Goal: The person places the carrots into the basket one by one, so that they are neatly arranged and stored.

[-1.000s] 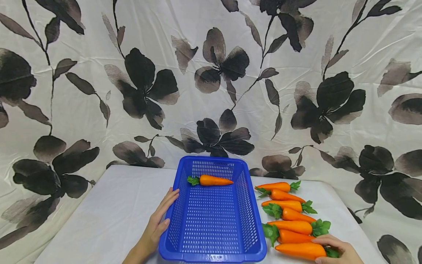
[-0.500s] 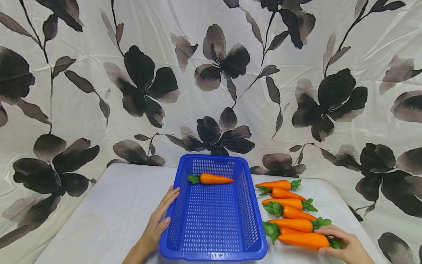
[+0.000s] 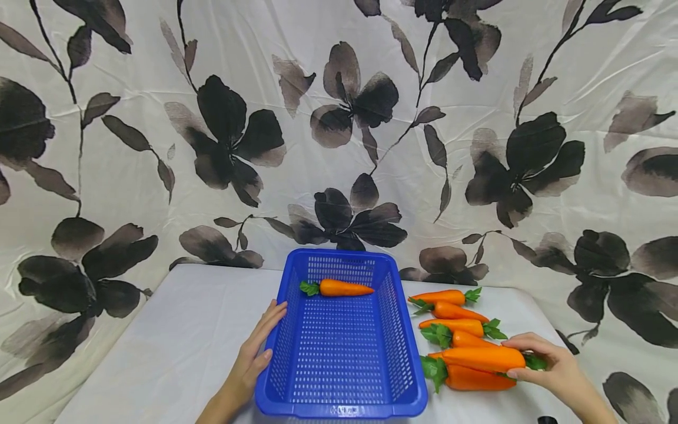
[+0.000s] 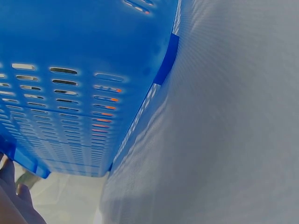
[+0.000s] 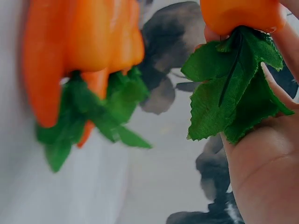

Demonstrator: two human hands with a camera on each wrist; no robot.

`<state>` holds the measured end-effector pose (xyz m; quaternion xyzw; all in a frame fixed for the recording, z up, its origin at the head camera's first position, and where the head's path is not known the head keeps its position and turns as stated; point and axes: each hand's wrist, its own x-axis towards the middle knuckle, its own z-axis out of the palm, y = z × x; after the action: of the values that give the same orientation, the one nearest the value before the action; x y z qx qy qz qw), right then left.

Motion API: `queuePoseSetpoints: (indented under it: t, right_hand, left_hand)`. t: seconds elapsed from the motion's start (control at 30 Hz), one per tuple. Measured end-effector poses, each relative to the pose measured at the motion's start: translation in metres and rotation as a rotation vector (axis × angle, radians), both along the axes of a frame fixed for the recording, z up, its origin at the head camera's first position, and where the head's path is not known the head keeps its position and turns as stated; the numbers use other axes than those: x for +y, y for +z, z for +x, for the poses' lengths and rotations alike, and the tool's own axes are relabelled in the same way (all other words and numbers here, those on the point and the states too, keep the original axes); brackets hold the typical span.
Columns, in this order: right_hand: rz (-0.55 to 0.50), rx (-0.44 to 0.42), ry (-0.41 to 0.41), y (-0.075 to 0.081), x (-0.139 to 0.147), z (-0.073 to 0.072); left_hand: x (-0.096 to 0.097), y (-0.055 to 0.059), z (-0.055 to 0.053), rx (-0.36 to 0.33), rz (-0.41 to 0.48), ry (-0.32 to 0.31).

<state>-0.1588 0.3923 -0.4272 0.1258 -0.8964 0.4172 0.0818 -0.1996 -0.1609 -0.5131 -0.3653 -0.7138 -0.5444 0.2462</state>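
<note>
My right hand (image 3: pixel 553 366) pinches an orange carrot (image 3: pixel 477 357) at its leafy end, between thumb and fingers. It is lifted over the row, tip pointing left, and its green leaves (image 5: pixel 233 88) hang against the palm in the right wrist view. Beneath and beyond it lie several more carrots (image 3: pixel 479 380), overlapping with leaves on alternating sides. A blue perforated plastic basket (image 3: pixel 346 410) stands left of them, with one carrot (image 3: pixel 344 287) lying crosswise at its far end. My left hand (image 3: pixel 249 359) rests against the basket's left rim, its fingers nearly straight.
A white cloth covers the table (image 3: pixel 175 341), which extends left of the basket. Behind it hangs a white curtain with dark flowers (image 3: pixel 349 112). A small black object (image 3: pixel 547 420) shows at the bottom edge on the right.
My right hand has raised the nearest carrot off the row and moved it slightly away from me, over the other carrots. The left hand and basket have stayed in place.
</note>
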Motion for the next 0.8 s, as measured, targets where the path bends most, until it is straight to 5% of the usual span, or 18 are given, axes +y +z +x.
queuePoseSetpoints:
  t: [0.23,0.8]
  right_hand:
    - [-0.001,0.083,0.035,0.019,-0.008,-0.011]
    - [0.048,0.074,-0.010,0.058,-0.043,-0.042]
  left_hand:
    - [-0.001,0.000,0.001,-0.024,-0.009,0.014]
    - [0.000,0.000,0.000,0.001,0.003,0.004]
